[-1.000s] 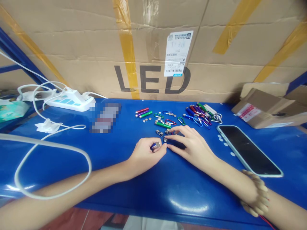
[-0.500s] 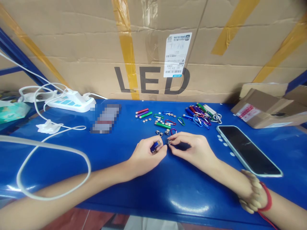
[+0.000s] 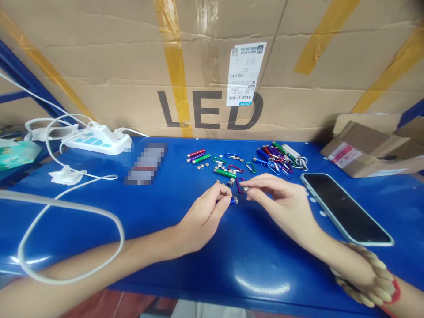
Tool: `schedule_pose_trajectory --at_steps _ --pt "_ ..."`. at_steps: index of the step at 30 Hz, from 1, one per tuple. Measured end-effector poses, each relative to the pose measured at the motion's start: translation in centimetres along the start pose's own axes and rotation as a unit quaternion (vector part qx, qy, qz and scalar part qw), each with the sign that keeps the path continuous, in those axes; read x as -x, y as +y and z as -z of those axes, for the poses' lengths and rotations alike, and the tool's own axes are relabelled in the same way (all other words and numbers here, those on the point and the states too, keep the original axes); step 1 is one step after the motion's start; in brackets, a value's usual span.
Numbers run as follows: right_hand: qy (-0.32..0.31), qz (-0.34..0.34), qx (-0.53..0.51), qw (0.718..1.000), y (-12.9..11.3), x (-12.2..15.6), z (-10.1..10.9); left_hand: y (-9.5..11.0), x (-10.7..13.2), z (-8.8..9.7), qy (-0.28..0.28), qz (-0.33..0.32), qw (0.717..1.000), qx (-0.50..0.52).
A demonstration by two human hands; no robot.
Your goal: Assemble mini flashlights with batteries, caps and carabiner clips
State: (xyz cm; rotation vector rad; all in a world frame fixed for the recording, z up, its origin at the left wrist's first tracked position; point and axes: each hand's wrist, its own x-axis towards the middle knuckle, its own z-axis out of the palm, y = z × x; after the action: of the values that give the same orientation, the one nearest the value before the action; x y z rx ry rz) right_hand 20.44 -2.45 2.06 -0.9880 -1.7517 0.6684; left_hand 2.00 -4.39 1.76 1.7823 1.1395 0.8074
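Note:
My left hand [image 3: 207, 212] is closed around a small blue metal flashlight tube [image 3: 233, 201], its open end pointing right. Just across from it, my right hand [image 3: 285, 194] pinches a small silver end cap [image 3: 245, 189] between thumb and fingers, a little apart from the tube. Beyond the fingertips lies a dark red carabiner [image 3: 239, 183]. A green tube [image 3: 225, 173] rests behind the hands, among small silver caps [image 3: 231, 182], button cells [image 3: 202, 165] and carabiners, including a red one [image 3: 236, 168] and a green one [image 3: 251, 167].
Red, purple and green tubes [image 3: 198, 155] lie at back centre, and a pile of keychain flashlights [image 3: 273, 157] further right. A phone [image 3: 347, 207] and an open carton [image 3: 367, 145] are on the right. A white power strip [image 3: 99, 139] and loose cables [image 3: 71, 265] occupy the left.
My right hand has moved right and slightly up with the cap. My left hand has turned, so the blue tube now points right instead of up.

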Motion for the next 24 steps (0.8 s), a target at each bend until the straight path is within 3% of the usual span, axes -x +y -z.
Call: schedule_pose_trajectory --at_steps 9,12,16,21,24 --pt "-0.049 0.137 0.025 0.989 -0.7 0.0 0.3 -0.1 0.0 -0.1 0.005 0.007 1.000 -0.006" --pt "-0.070 0.137 0.046 0.987 -0.7 -0.3 0.7 -0.4 0.0 -0.2 -0.001 -0.015 1.000 -0.017" --pt "-0.128 0.116 0.098 0.980 -0.6 -0.6 1.7 -1.0 0.0 -0.2 -0.039 -0.093 0.993 -0.063" --pt "-0.260 0.199 0.181 0.927 -0.4 -0.4 2.5 -1.2 0.1 -0.1 -0.097 -0.161 0.975 -0.117" --pt "-0.283 0.242 0.228 0.900 -0.3 -0.1 2.4 -1.1 0.2 -0.1 -0.119 -0.170 0.965 -0.164"
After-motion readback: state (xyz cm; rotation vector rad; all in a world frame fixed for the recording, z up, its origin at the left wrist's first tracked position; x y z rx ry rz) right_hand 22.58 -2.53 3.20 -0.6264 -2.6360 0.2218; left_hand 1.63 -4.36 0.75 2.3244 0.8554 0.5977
